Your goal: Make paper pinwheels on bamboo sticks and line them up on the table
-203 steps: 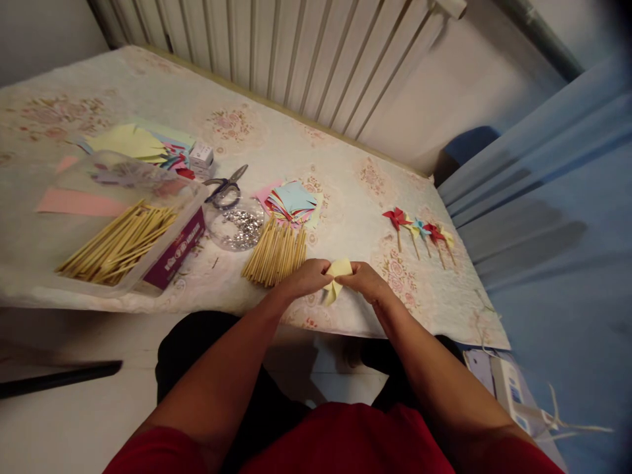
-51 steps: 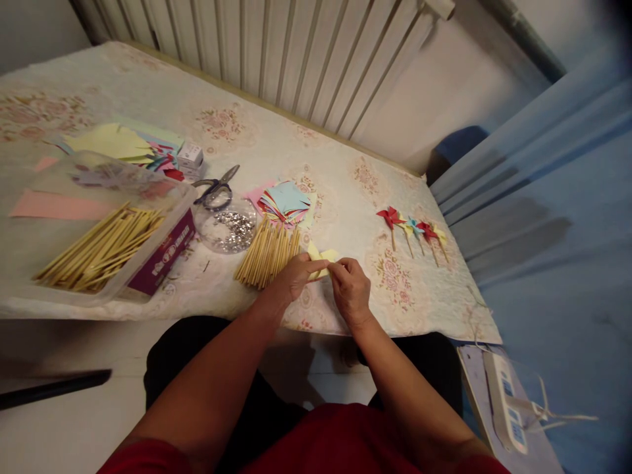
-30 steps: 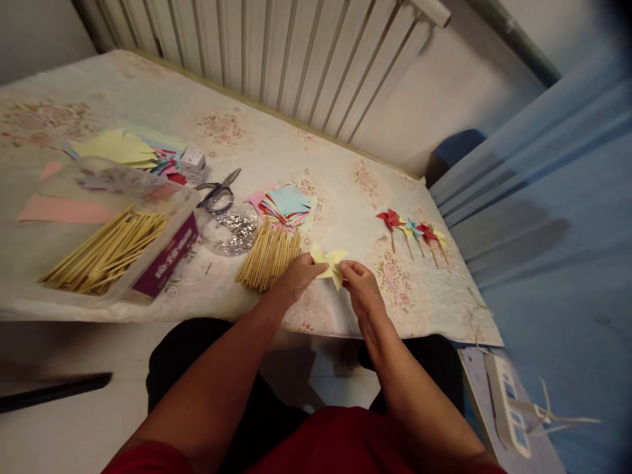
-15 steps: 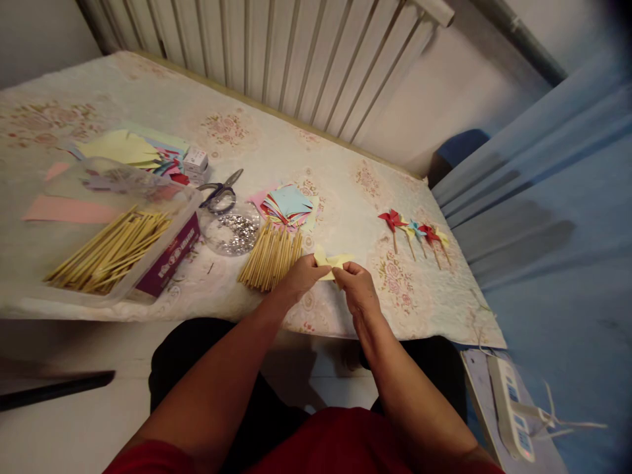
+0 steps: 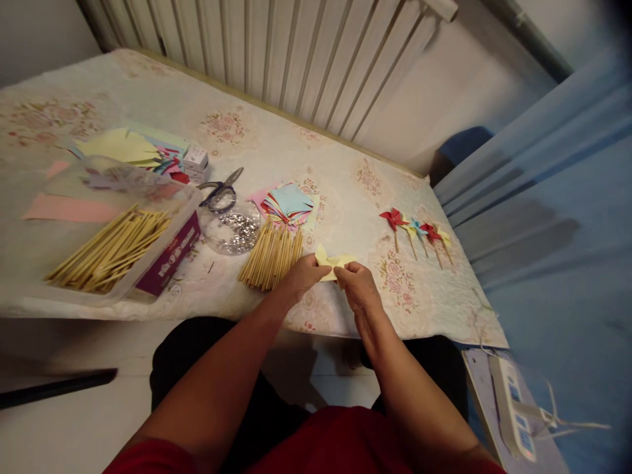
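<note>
A small piece of pale yellow paper (image 5: 330, 261), partly folded, is pinched from both sides just above the table's front edge. My left hand (image 5: 302, 276) grips its left side and my right hand (image 5: 359, 286) grips its right side. A loose bundle of wooden sticks (image 5: 272, 253) lies just left of my left hand. Behind the sticks sits a stack of coloured paper squares (image 5: 289, 201). Several finished paper pinwheels (image 5: 415, 230) on sticks lie in a row to the right.
A clear tub (image 5: 29, 293) at the left holds more sticks. A clear round dish of silver pins (image 5: 232, 228), scissors (image 5: 222, 188) and a small white box (image 5: 195, 158) lie mid-table. Coloured sheets (image 5: 121, 145) are at the back left. A radiator stands behind, a power strip (image 5: 511, 408) on the floor at right.
Both hands have kept hold of the yellow paper and worked its folds: it was held higher and more bunched at first, then spread flatter and lower near the table.
</note>
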Action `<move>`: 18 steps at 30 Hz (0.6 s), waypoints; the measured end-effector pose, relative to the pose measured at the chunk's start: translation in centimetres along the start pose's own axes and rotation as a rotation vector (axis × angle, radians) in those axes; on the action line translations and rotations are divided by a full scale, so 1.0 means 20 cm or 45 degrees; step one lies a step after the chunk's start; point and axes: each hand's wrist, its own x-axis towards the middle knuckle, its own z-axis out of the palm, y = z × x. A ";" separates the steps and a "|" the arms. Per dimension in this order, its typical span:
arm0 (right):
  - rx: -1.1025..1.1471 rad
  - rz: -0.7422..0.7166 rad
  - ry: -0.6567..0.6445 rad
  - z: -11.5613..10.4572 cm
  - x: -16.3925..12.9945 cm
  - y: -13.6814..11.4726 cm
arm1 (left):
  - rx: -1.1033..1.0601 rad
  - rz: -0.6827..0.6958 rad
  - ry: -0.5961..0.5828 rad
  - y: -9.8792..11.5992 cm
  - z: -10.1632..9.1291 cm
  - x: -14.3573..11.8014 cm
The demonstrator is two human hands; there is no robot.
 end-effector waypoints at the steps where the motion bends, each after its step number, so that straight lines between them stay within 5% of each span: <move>1: 0.011 0.005 -0.007 0.00 0.00 0.00 | -0.018 -0.003 -0.008 0.00 0.00 0.00; 13: 0.222 -0.003 -0.161 -0.07 -0.03 -0.07 | -0.219 0.069 -0.068 0.05 -0.02 -0.01; 18: 0.139 0.008 -0.023 -0.10 0.01 0.02 | -0.258 0.200 0.144 0.17 -0.14 -0.04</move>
